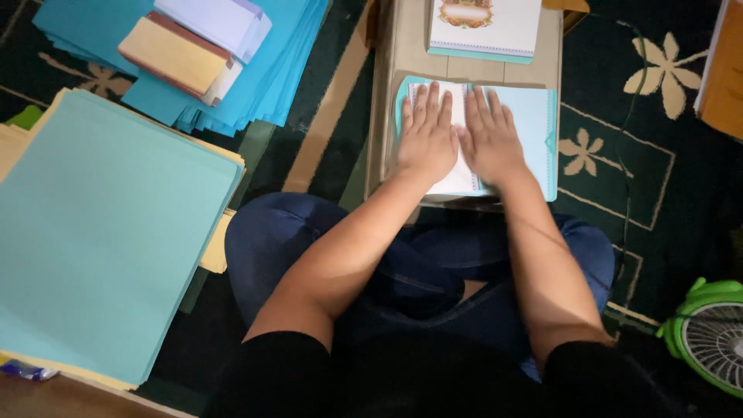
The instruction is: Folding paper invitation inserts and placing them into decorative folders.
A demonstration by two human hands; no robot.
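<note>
Upper middle of the frame, both hands, left hand (427, 138) and right hand (491, 139), press flat with fingers spread, gripping nothing, on a thin, floppy white sheet (457, 176) probably best lifted by an edge.

A light blue sheet (534, 124) lies flat on the small table, a white bordered card (458, 159) on its left half.

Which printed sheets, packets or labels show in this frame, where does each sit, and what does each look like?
Printed card stack: top of the low table, white with an ornate coloured emblem, teal edge.
Folded card: under the left hand and right hand, pale blue, white bordered insert.
Envelope bundle: top left on blue paper, white.
</note>
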